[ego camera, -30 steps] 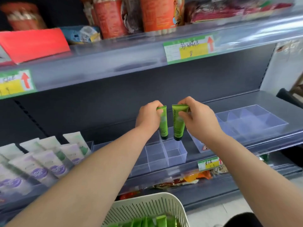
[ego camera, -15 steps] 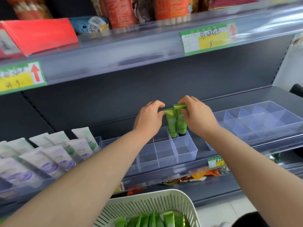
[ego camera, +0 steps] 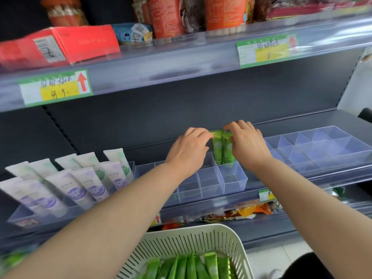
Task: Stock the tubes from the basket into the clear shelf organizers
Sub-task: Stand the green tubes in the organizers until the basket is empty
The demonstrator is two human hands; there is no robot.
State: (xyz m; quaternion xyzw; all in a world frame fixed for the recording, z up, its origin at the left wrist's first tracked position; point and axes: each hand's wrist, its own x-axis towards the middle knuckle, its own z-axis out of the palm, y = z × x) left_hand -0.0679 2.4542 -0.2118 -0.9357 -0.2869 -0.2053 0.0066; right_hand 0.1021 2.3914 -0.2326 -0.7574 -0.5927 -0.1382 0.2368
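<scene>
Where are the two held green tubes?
Head view centre: green tubes upright in the clear organizer, back right cell, between left hand and right hand.

Dark grey shelving (ego camera: 306,120) with a slotted back panel (ego camera: 181,105) stands over pale floor tiles (ego camera: 281,258).

Left hand (ego camera: 188,153) and right hand (ego camera: 246,143) pinch the crimped tops of two green tubes (ego camera: 222,150) standing upright, side by side, in a back compartment of the clear organizer (ego camera: 231,181), above the white basket (ego camera: 193,236).

Shelved green tubes (ego camera: 217,150): two. Clear organizers (ego camera: 231,178): three. Basket (ego camera: 193,228): one.
</scene>
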